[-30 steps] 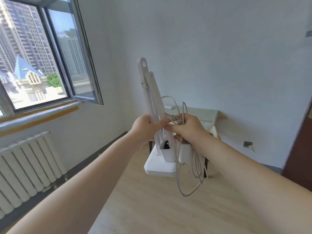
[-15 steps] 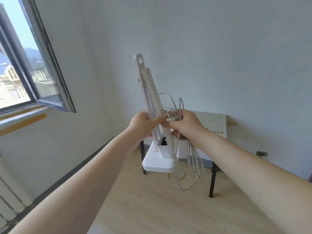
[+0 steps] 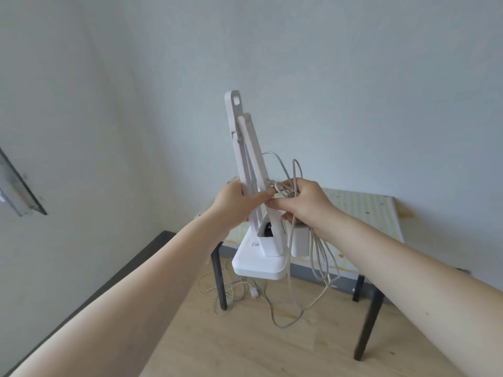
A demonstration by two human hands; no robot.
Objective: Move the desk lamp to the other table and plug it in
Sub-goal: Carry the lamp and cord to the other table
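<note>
I carry a white folded desk lamp in mid-air, its square base hanging below my hands. My left hand grips the lamp's folded arm. My right hand holds the bundled grey cord together with the white power adapter against the lamp; loops of cord dangle below. Ahead stands a small table with a pale striped top and black legs, set against the wall.
Loose cables and a small white plug or switch lie on the wooden floor under the table's left leg. A dark baseboard runs along the left wall. A window frame edge shows at far left.
The view has swung right: the window and radiator have left the frame, and the table is nearer and more central. Both hands keep the same hold on lamp and cord.
</note>
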